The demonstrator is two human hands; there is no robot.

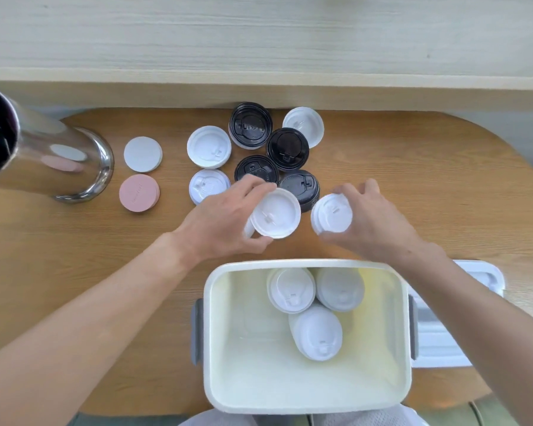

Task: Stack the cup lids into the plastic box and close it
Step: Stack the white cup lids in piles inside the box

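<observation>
1. The left hand gripped a white cup lid, fingers curled round its rim, above the bench just beyond the box's far edge.
2. The right hand held a second white lid the same way, just beside the first, a narrow gap between them.
3. The open plastic box sat at the bench's near edge; three white lid stacks clustered toward its far right, leaving the left and near floor bare.
4. The box cover lay just right of the box.
5. Loose black lids and white lids crowded the bench's far side, two round coasters and a steel tumbler to their left.
</observation>
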